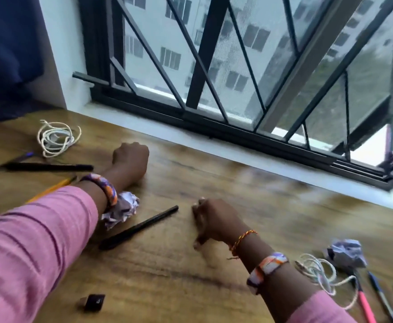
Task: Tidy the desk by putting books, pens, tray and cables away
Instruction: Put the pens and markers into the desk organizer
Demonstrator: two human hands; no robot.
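Resting on the wooden desk (214,264): both hands, fingers curled under, nothing visibly held. Left hand (130,157) is a loose fist mid-desk; right hand (210,221) sits nearer and to the right, knuckles up, fingertips down on the wood – whether they pinch anything underneath I cannot tell

Counts:
- cables, 2: white coil (56,138) far left, well apart from a second white coil (319,273) near right beside the right forearm
- crumpled paper balls, 2: one (121,209) tucked against the left wrist, one (346,252) near right just beyond the second coil
- black pens, 2: one (49,167) lying flat left of the left hand, one (139,227) angled between the two forearms
- yellow pencil (51,188), 1, partly hidden by the pink sleeve
- blue-tipped pen (16,157), 1, at the far left edge, blurred
- cluster of pens (374,297) at the near right corner: one pink, at least two blue, count unsure since they run out of view
- small black block (94,302), 1, near edge, type unclear

Barred window (237,66) runs along the far side of the desk
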